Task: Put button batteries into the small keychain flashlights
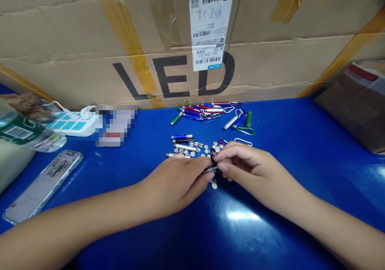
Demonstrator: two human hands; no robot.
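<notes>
Left hand (177,182) grips a small tube (211,169) over the desk (168,238); right hand (258,168) pinches its three-o'clock end, apparently for steadiness. Loose discs (206,146) lie toward twelve o'clock, seemingly for easy reach.

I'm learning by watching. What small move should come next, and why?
Perhaps steady the tube with the left hand and gently turn its end with the right hand: the left pinches it, and the right is already at its end.

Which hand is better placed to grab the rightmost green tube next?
Probably the right hand: it lies nearer that green tube; the left hand sits farther left. Both meet at a small tube.
</notes>
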